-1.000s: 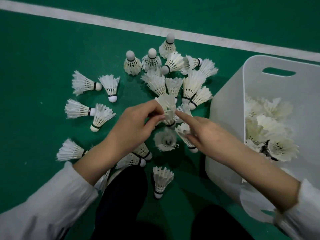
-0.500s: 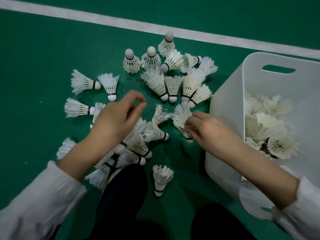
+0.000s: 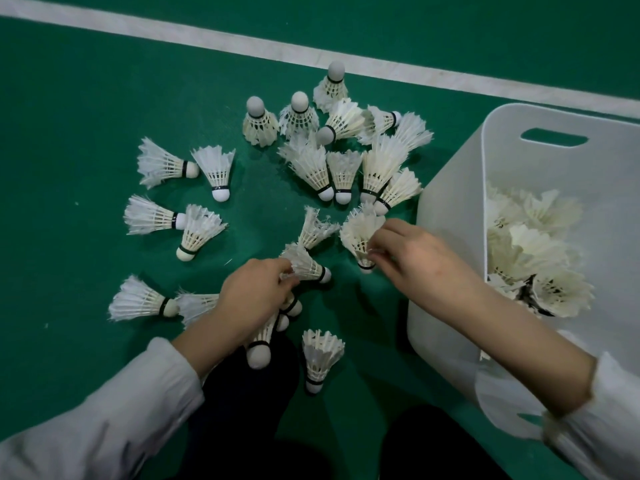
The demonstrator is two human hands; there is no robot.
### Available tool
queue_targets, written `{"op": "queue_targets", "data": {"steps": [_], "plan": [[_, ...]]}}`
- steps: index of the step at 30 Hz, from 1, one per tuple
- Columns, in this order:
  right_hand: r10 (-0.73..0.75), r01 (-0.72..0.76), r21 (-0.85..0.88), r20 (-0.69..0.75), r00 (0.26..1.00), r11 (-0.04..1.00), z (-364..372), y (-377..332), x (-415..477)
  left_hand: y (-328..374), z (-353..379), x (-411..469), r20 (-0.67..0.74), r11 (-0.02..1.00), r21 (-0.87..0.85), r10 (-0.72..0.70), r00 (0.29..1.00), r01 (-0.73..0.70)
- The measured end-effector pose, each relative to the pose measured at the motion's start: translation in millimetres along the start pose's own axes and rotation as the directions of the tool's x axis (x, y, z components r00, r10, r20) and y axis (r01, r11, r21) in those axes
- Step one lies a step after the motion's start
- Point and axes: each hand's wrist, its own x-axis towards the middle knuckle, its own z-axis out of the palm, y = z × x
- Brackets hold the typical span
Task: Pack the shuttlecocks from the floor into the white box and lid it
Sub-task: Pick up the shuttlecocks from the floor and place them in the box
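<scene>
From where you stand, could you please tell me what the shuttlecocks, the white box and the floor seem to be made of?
Shuttlecocks: likely real feather, matt white, with visible quills and frayed tips; rounded bases look like cork or foam. White box: probably moulded plastic, smooth and matt, with rounded rim and cut-out handle. Floor: seemingly green sports vinyl, faintly textured, with a white line.

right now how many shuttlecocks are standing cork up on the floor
3, in a row at the back: left shuttlecock, middle shuttlecock, right shuttlecock nearest the white line; none seems hidden.
</scene>
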Motion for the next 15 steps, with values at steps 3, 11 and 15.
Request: {"op": "queue_targets", "data": {"steps": [3,11,15], "plan": [[0.004,-0.003,0.024,-0.026,1.0,1.0,-2,-1,-1,-1,-9,-6,-0.093,0.997,-0.073,0.034,0.995,-0.041],[0.176,-0.095,0.289,-0.271,0.946,0.953,-47,-13,-27,38,-62,-26,-0.376,0.938,-0.211,0.182,0.909,-0.275],[0.399,-0.152,0.491,-0.449,0.799,0.858,-92,0,-55,67,-80,-32,-0.441,0.891,-0.182,0.305,0.844,-0.417]]}}
